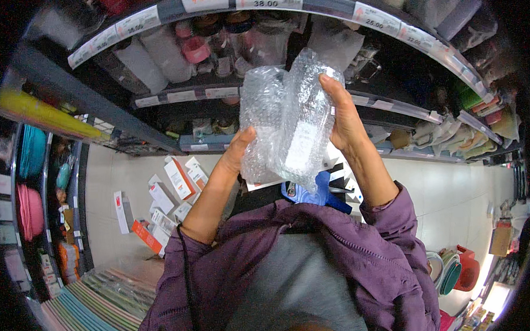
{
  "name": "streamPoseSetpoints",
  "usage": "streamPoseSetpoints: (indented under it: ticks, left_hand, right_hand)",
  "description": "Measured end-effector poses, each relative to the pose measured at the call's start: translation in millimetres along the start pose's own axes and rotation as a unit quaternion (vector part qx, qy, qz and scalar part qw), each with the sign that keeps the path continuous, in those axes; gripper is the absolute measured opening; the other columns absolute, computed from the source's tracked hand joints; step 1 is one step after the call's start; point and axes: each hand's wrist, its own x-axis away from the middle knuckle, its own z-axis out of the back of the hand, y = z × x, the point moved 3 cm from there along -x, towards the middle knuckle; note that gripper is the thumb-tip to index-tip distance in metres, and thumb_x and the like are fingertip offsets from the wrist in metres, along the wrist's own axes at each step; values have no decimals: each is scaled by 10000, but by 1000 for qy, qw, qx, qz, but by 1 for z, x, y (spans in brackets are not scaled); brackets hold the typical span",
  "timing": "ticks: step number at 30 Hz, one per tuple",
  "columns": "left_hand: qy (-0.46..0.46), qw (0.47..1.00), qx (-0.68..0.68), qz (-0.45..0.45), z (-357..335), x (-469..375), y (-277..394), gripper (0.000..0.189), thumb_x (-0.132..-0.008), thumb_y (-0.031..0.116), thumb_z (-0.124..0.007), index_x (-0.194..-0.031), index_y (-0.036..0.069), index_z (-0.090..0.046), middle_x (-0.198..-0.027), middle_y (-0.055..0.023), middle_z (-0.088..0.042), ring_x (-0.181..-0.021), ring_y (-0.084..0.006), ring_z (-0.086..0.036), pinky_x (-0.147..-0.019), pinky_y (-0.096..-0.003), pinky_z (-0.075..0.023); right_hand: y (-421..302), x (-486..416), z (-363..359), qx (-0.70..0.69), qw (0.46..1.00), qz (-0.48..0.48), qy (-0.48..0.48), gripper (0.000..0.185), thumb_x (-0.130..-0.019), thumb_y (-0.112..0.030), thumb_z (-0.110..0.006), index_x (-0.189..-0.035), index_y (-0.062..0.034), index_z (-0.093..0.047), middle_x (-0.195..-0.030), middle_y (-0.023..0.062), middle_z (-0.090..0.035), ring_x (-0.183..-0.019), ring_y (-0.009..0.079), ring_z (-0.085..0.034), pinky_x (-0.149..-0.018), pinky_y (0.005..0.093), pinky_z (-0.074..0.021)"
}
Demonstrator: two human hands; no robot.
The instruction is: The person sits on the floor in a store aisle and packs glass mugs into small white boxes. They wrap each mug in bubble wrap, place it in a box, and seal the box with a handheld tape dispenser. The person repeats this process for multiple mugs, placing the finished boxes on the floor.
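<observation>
Two bundles in clear bubble wrap are held up side by side before the shelves. My left hand [239,149] grips the left bubble-wrapped bundle [263,108], its thumb on the near side. Around the right bubble-wrapped bundle [306,107] my right hand [343,112] is closed, thumb near its top. That bundle tilts a little and overlaps the left one; a white label [300,143] shows on it. What the wrap contains cannot be made out. Most of my fingers are hidden behind the bundles.
Shelves with a price-tag rail [329,6] curve across the front, holding plastic-wrapped goods and a pink container [195,49]. White and orange boxes [178,179] lie on the tiled floor [103,180]. Below the bundles is a blue plastic item [320,190]. Basins [450,278] stand at lower right.
</observation>
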Motion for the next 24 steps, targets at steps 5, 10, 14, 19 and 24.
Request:
streamPoseSetpoints:
  ticks: [5,10,14,19,24]
  left_hand:
    - [8,999,4,-32,-8,0,4,828,-879,572,-645,-1451,31,-387,-1346,-149,-551,-1198,-279,-578,-1018,-406,-480]
    - [53,998,21,-18,-14,-3,6,781,-913,576,-598,-1441,33,-408,-1343,-156,-555,-1198,-263,-580,-1023,-405,-477]
    - [42,996,54,-48,-14,-8,9,841,-877,666,-570,-1413,31,-446,-1323,-201,-572,-1182,-326,-593,-999,-455,-500]
    - [22,987,156,30,0,-5,9,767,-863,683,-568,-1256,25,-563,-1033,-199,-680,-854,-342,-704,-746,-478,-601]
    - [40,990,132,16,1,-7,8,849,-840,688,-598,-1354,20,-494,-1171,-220,-641,-1014,-353,-669,-881,-499,-561]
  right_hand:
    - [12,-5,-6,27,1000,6,1,345,-909,-308,-667,-1100,-30,-594,-1007,75,-663,-878,168,-651,-801,337,-545]
    - [21,-6,-4,21,1000,-1,2,343,-902,-303,-676,-1097,-30,-603,-993,73,-672,-858,165,-658,-786,328,-551]
    - [24,-2,9,16,999,-32,-8,315,-910,-292,-666,-1087,-33,-636,-992,77,-700,-853,170,-684,-777,334,-572]
    - [30,-4,28,-64,994,-90,-26,293,-923,-271,-652,-1104,-41,-645,-1007,90,-714,-863,185,-704,-783,342,-595]
    - [36,-14,30,-51,995,-77,-31,287,-918,-279,-659,-1079,-41,-650,-987,83,-715,-832,192,-704,-776,354,-592]
